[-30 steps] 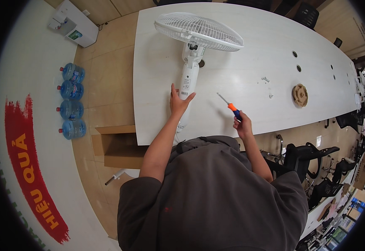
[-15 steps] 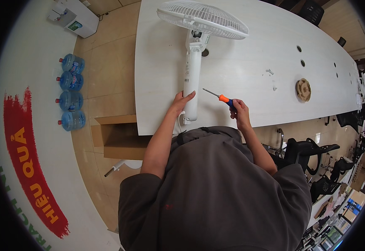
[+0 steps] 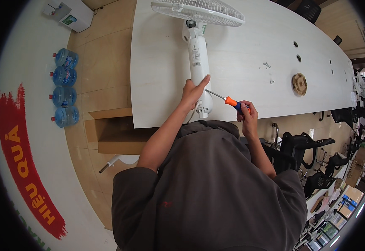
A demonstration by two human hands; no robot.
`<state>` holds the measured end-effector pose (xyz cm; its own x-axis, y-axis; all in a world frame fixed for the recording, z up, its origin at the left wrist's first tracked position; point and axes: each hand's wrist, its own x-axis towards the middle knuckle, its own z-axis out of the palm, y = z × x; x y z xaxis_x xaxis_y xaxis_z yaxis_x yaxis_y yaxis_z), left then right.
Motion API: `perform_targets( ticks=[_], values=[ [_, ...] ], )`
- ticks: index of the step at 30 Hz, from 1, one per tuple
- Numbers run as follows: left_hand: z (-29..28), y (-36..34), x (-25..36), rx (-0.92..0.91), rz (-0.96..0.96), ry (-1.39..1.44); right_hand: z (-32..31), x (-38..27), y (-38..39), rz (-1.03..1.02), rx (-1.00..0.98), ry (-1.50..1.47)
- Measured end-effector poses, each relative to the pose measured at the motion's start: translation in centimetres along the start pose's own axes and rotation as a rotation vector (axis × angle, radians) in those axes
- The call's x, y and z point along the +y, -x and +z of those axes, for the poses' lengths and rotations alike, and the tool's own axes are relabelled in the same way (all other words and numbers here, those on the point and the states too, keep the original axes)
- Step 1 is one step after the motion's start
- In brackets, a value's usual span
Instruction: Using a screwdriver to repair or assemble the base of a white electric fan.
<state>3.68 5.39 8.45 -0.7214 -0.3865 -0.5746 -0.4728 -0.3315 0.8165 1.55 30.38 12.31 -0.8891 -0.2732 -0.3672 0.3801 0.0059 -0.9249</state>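
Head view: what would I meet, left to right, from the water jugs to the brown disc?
Four blue water jugs, open cardboard box, left hand, orange-and-blue screwdriver, right hand, small loose parts, brown disc.

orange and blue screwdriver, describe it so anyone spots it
Find the long white table, then the white caged fan in the left hand. Beside its column, the right hand holds the screwdriver; its orange and blue handle stands out from the white fan.
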Motion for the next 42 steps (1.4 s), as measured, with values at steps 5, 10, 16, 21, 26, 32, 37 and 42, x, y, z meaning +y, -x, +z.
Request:
perform_targets(
  ticks=[5,10,16,21,26,32,37,42],
  values=[
    [-0.4,1.6,1.9,-0.160,0.018,0.135,0.4,-1.0,1.7,-0.026,0.012,-0.053],
    [0.1,1.7,1.8,-0.056,0.097,0.098,-0.8,-1.5,3.8,-0.067,0.042,-0.062],
    [0.4,1.3,1.3,-0.067,0.103,0.155,-1.6,-4.0,6.7,-0.273,0.100,0.362],
    [0.5,-0.6,-0.7,-0.023,0.171,0.138,-0.3,-4.9,7.6,-0.492,0.063,0.691],
    [0.8,-2.3,-1.1,0.005,0.233,0.052,1.0,-4.3,7.4,-0.542,0.092,0.811],
    [0.4,-4.8,-0.4,0.032,0.251,0.027,2.0,-2.5,6.0,-0.611,0.145,0.780],
    [0.1,-7.7,0.8,0.046,0.250,0.005,3.0,-2.2,4.6,-0.568,0.217,0.696],
    [0.3,-10.0,2.1,0.068,0.275,-0.048,4.1,-1.4,2.4,-0.627,0.217,0.709]
  ],
)
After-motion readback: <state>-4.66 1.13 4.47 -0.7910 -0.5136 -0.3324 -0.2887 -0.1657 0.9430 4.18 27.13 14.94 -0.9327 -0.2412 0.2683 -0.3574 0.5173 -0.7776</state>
